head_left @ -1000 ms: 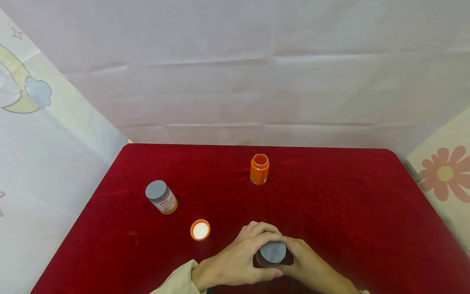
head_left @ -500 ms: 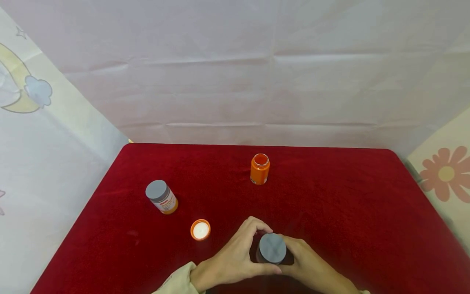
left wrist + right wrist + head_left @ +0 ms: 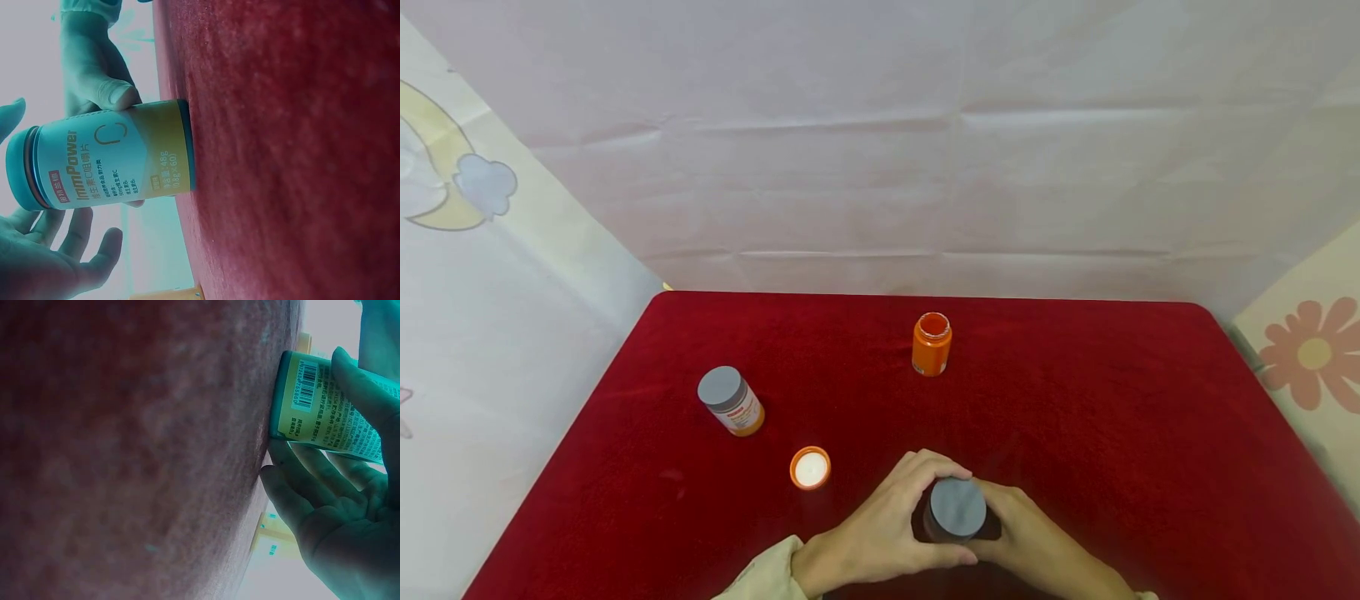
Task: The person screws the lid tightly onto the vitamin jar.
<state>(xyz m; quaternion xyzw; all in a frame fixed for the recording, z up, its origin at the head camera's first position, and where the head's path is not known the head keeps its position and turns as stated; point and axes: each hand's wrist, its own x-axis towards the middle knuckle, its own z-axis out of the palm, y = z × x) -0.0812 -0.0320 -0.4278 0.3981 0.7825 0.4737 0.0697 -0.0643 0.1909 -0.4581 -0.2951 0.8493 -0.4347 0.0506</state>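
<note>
A vitamin bottle with a grey lid stands upright on the red cloth, between both hands at the near side of the table. My left hand curls its fingers and thumb round the lid; in the left wrist view a gap shows between the thumb and the lid. Lower down, my right hand holds the bottle's body, its thumb lying across the label in the right wrist view. From the head view the bottle's sides are mostly hidden by the hands.
A second grey-lidded bottle stands at the left. An orange bottle without a lid stands toward the back. An orange lid, white inside, lies upturned left of the hands. Fabric walls border the red-covered table.
My left hand's fingers opened away from the lid half a second ago and have come back round it. The right hand keeps its place on the bottle.
</note>
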